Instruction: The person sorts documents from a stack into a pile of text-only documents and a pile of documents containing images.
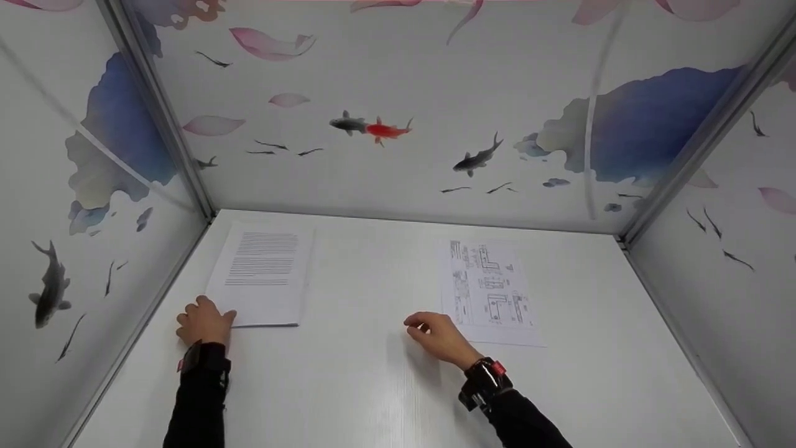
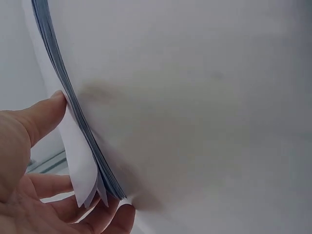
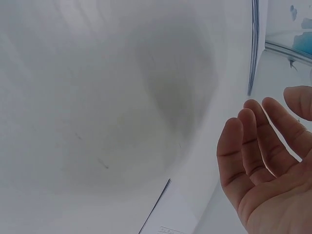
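Observation:
A stack of printed paper point(image 1: 261, 274) lies on the left side of the white table, text upward. My left hand point(image 1: 205, 325) is at its near left corner, thumb on the near edge and fingers round the left side. In the left wrist view, the hand point(image 2: 63, 161) grips the corner of the stack point(image 2: 90, 131), where several sheets splay apart. My right hand point(image 1: 438, 336) hovers over the table, fingers loosely curled with nothing in them. Close beyond it lies a sheet with technical drawings point(image 1: 494, 292). The right wrist view shows the right hand's fingers point(image 3: 253, 151) relaxed.
The white tabletop point(image 1: 360, 280) extends between stack and drawing sheet. Panels with painted fish and petals enclose it: a back wall point(image 1: 423, 74), a left wall point(image 1: 37, 186) and a right wall point(image 1: 734, 298). Metal posts point(image 1: 165, 118) stand at the back corners.

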`<state>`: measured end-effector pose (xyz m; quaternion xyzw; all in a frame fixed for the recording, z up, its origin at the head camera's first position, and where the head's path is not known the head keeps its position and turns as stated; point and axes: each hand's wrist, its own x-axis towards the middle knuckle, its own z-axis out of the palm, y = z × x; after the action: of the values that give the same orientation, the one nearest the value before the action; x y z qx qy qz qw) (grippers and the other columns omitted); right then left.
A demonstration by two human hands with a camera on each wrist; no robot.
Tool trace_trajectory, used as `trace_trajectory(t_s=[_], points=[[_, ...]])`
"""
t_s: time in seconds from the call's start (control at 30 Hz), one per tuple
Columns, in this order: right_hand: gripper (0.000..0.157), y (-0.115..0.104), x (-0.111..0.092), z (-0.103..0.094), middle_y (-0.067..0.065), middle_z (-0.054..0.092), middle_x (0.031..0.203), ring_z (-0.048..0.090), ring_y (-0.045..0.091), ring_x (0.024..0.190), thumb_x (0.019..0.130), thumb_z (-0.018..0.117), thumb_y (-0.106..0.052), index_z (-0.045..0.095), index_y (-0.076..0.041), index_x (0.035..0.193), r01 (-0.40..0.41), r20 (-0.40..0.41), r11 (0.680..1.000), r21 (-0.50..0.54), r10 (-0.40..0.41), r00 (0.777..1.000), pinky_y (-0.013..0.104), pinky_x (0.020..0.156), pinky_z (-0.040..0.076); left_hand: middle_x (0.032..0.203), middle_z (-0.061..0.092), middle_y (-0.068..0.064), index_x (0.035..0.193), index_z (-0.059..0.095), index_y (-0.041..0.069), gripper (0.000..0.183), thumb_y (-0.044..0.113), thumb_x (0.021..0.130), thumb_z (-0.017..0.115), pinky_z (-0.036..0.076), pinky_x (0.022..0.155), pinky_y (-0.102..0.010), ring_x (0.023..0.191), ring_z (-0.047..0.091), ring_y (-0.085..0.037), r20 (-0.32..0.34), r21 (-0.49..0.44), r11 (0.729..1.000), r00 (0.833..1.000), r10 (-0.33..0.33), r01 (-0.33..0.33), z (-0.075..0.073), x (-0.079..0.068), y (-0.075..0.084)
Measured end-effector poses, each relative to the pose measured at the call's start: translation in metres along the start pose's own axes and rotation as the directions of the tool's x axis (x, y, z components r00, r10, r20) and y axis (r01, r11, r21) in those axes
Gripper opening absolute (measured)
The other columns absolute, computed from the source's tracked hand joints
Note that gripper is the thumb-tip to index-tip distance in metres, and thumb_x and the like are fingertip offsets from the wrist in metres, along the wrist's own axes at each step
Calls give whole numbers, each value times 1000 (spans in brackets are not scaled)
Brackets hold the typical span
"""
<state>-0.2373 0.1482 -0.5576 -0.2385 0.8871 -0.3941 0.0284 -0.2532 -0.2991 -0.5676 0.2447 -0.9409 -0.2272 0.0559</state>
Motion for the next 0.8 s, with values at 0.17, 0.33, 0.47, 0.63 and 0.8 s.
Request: trace_trajectory(t_s=[0.17,0.33,0.47,0.63,0.8], points=[[24,1,0,0,9,71,110,64,20,94,96,59,-16,69,-1,112,-14,18,1000,4,14,1000,33,83,51,122,45,-40,130,44,-13,47,13,94,59,41,91,-65,116,43,-56,-51,1,1000,999,11,-11,-2,1,1],[25,2,0,-1,9,71,111,64,20,96,96,59,-17,69,-1,113,-23,36,1000,10,23,999,33,84,50,124,48,-38,131,51,-8,36,3,96,47,38,94,-64,120,43,-53,-59,-9,1000,998,20,-20,-5,1,1],[25,1,1,-1,10,71,112,64,22,96,97,58,-15,68,0,113,2,44,1000,8,-2,999,37,85,51,121,53,-37,130,54,-7,37,1,95,45,38,94,-64,117,47,-53,-52,6,998,997,60,-60,-4,-1,1],[24,2,2,0,13,70,112,65,23,97,97,58,-14,68,1,113,16,65,1000,13,-17,998,42,87,52,108,59,-36,118,60,-12,32,-2,90,49,38,89,-62,105,53,-52,-94,23,992,988,124,-122,-4,-2,4],[25,4,2,0,13,70,113,65,23,97,96,58,-14,68,1,115,-3,86,1000,12,2,996,39,87,52,111,58,-37,121,57,-14,36,-3,87,49,38,90,-63,107,52,-54,-18,20,987,987,161,-160,-6,-1,5]])
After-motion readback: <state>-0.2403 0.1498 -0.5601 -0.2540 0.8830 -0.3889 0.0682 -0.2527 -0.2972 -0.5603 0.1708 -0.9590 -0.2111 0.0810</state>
